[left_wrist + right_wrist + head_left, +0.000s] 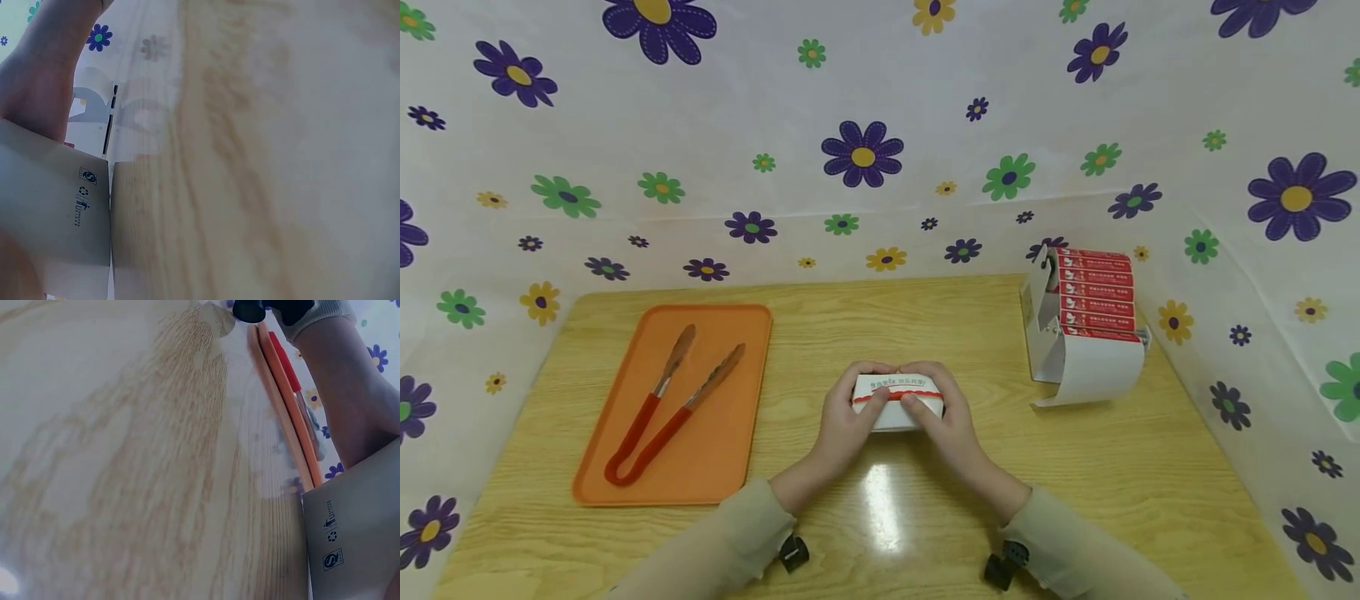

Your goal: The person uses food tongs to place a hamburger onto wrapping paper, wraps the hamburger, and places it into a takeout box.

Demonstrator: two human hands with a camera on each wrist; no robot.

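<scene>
A small white paper box (895,419) with a wavy red band and printed characters on top sits at the middle of the table. My left hand (842,408) grips its left side, thumb laid on the top near the red band. From the right side my right hand (953,408) holds it the same way, the two thumbs close together. In the left wrist view the box's plain side (50,194) carries small printed marks and its lower edge is right at the tabletop. Most of my fingers are hidden behind the box.
On the left lies an orange tray (730,467) bearing tongs (655,442) with red handles, spread apart. At the back right stands a white label dispenser (1041,342) with a roll of red-and-white labels (1096,292) and a white strip hanging down. Flowered cloth (910,100) surrounds the table.
</scene>
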